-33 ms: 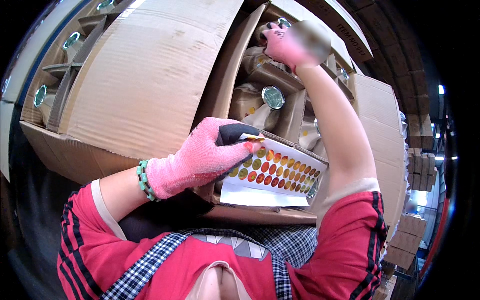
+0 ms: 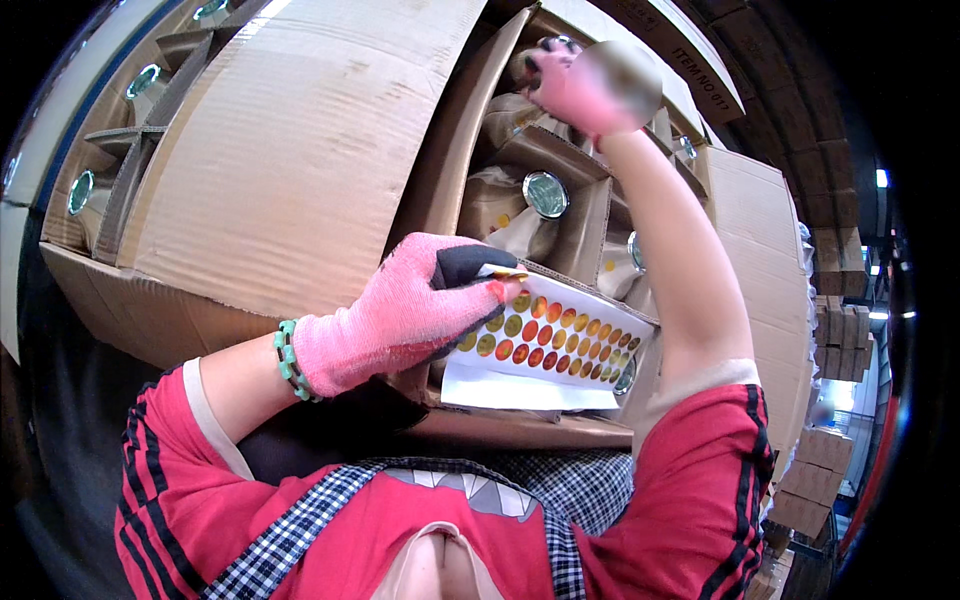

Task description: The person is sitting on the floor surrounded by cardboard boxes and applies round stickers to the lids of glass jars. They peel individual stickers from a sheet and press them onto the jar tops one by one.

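Note:
My left hand (image 2: 410, 310), in a pink glove with black fingertips, pinches a folded sheet of stickers (image 2: 560, 335) printed with rows of red, orange, yellow and green ovals. That sheet lies tilted over the near edge of an open cardboard box (image 2: 455, 150). My right hand (image 2: 570, 90), gloved alike, reaches to the far compartment, its fingers bent against a container with a shiny round top. What they hold, if anything, is hidden, and a blurred patch covers part of this hand. Between my hands stands a clear container (image 2: 545, 195) with a silvery round top and small yellow spots.
Cardboard dividers (image 2: 590, 225) split the box into compartments with more containers. To the left, a wide cardboard flap (image 2: 300, 130) covers part of another divided box, with shiny round tops (image 2: 80, 192) along its edge. Stacked cartons (image 2: 835, 340) stand at the right.
My right hand has shifted slightly toward the right and its fingers have bent more at the far container. My left hand and the sticker sheet have barely moved.

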A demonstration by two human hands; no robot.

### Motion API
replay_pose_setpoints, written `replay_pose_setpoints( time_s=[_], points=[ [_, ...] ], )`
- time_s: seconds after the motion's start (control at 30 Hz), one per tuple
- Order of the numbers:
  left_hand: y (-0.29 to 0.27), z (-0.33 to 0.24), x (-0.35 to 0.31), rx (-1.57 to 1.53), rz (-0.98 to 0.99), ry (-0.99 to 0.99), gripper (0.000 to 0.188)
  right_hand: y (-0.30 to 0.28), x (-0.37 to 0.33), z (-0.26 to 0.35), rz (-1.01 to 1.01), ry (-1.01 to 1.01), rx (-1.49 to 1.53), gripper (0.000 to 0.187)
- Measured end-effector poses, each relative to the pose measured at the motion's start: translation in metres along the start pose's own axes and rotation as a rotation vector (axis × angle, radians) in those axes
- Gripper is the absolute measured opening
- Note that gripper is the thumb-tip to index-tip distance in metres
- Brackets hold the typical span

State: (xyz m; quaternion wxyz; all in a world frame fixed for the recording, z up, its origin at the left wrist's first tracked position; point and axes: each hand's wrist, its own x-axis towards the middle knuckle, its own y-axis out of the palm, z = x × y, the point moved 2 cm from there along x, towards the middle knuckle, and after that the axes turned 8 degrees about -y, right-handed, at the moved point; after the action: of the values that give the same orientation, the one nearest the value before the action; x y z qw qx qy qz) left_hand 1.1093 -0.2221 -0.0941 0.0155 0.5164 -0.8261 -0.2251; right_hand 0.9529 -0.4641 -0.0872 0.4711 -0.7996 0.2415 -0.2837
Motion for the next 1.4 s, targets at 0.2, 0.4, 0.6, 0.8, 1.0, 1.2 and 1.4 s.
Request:
replay_pose_setpoints(
  time_s=[0.2, 0.4, 0.6, 0.8, 1.0, 1.2, 1.4],
  points=[
    [-0.008, 0.004, 0.002, 0.008, -0.057, 0.061, 0.023, -0.143, -0.063, 0.062, -0.164, 0.113, 0.885, 0.023],
    [-0.007, 0.0, -0.004, 0.001, -0.058, 0.133, 0.028, -0.169, -0.118, 0.108, 0.054, 0.018, 0.905, 0.012],
    [0.012, -0.012, -0.023, 0.073, -0.182, 0.092, 0.023, -0.182, -0.141, 0.112, -0.207, 0.047, 0.826, 0.016],
    [0.027, -0.016, -0.034, 0.055, -0.184, 0.131, 0.022, -0.182, -0.155, 0.118, -0.431, -0.098, 0.677, 0.024],
    [0.042, -0.009, -0.032, 0.084, -0.278, 0.147, 0.021, -0.17, -0.174, 0.116, -0.514, -0.099, 0.625, 0.029],
    [0.056, -0.011, -0.024, 0.113, -0.23, 0.057, 0.022, -0.169, -0.187, 0.106, -0.557, -0.101, 0.601, 0.029],
    [0.073, -0.019, -0.012, 0.241, -0.22, 0.105, 0.022, -0.166, -0.197, 0.091, -0.579, -0.048, 0.676, 0.03]
  ],
)
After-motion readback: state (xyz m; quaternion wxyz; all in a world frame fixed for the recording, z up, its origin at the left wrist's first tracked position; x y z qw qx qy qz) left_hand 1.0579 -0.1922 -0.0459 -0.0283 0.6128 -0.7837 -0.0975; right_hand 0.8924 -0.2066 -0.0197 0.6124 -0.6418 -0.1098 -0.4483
